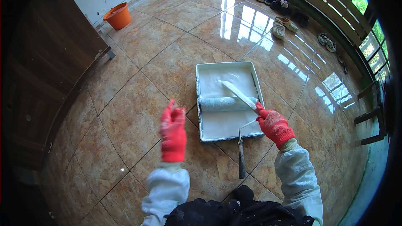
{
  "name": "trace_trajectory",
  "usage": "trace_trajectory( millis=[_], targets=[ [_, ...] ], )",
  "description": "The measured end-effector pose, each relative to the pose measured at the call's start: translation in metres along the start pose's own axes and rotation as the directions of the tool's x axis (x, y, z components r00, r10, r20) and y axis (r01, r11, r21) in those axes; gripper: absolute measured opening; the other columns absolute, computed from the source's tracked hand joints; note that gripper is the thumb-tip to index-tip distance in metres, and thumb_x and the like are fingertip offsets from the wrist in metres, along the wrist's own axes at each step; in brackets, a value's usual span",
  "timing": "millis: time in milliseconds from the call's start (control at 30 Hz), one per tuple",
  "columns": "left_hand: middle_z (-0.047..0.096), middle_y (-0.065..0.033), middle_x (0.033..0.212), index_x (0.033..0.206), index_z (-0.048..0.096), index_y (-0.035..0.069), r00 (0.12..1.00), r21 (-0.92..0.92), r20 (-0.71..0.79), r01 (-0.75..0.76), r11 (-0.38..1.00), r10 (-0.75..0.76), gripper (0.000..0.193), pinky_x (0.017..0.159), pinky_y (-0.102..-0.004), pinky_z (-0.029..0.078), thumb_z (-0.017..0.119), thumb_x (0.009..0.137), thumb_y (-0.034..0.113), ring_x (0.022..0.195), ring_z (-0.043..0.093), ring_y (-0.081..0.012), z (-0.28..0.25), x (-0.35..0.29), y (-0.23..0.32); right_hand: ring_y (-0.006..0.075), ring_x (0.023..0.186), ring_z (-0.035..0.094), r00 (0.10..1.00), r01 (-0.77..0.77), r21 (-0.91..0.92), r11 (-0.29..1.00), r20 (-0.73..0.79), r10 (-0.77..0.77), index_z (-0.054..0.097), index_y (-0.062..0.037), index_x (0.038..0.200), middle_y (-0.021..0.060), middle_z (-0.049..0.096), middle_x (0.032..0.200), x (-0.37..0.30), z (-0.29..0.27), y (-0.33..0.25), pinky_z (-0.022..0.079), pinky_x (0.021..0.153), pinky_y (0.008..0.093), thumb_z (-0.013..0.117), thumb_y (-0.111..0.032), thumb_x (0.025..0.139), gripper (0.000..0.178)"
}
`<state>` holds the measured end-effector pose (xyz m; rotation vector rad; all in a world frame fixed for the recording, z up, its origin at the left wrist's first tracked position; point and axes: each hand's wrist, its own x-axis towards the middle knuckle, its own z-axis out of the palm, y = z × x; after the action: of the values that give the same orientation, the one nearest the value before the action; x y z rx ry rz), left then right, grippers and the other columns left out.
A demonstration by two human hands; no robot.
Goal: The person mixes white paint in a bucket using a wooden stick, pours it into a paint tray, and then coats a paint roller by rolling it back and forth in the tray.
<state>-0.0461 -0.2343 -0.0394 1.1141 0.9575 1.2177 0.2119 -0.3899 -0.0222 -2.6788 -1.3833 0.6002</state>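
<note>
A paint tray (198, 121) of white paint sits on the floor in front of me. My right hand (274, 126), in a red glove, is closed around a long white paint-coated stick (238, 92); its far tip dips into the paint. Across the tray lies a paint roller (224, 104), its wire frame bending over the near right side and its dark handle (241, 161) reaching onto the tiles. Left of the tray, my left hand (173, 132), also red-gloved, hovers apart from it, slightly blurred. Its fingers are partly stretched and nothing shows in them.
Brown floor tiles (125, 129) surround the tray. A dark wooden cabinet (46, 58) stands on the left, with an orange bucket (117, 16) beyond it. Several shoes (278, 29) line the right wall below the windows. A wooden chair (372, 115) is at the far right.
</note>
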Motion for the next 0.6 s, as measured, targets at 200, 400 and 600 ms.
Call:
trace_trajectory(
  millis=[200,400,600],
  targets=[
    [0.056,-0.0024,0.076,0.129,0.051,0.001,0.675,0.048,0.382,-0.696,0.716,0.631,0.042,0.072,-0.026,0.047,0.059,0.091,0.019,0.074,0.054,-0.0116,-0.003,-0.061,0.186,0.0362,0.084,0.064,1.0,-0.001,0.064,0.998,0.02,-0.001,0.04,-0.0292,0.141,0.0159,0.065,0.093,-0.005,0.0,-0.002,0.049,0.073,0.0453,0.05,-0.027,0.09,0.051],
    [0.058,-0.0048,0.08,0.125,0.054,0.001,0.665,0.145,0.688,-0.518,0.843,0.29,0.038,0.073,-0.0274,0.047,0.058,0.092,0.021,0.074,0.055,-0.0131,0.017,-0.079,0.171,0.0361,0.085,0.063,1.0,-0.012,0.068,0.998,0.027,0.01,0.04,-0.0291,0.14,0.0164,0.065,0.093,-0.006,0.003,-0.007,0.049,0.073,0.0455,0.05,-0.028,0.09,0.051],
    [0.06,-0.0072,0.084,0.121,0.056,0.002,0.724,0.226,0.687,-0.3,0.927,0.066,0.035,0.074,-0.0287,0.048,0.058,0.093,0.023,0.074,0.057,-0.0146,0.032,-0.081,0.139,0.0353,0.088,0.063,0.998,-0.049,0.047,0.998,0.038,0.047,0.04,-0.0288,0.141,0.0162,0.065,0.097,-0.007,-0.004,-0.008,0.049,0.076,0.0452,0.05,-0.028,0.091,0.051]
  ],
)
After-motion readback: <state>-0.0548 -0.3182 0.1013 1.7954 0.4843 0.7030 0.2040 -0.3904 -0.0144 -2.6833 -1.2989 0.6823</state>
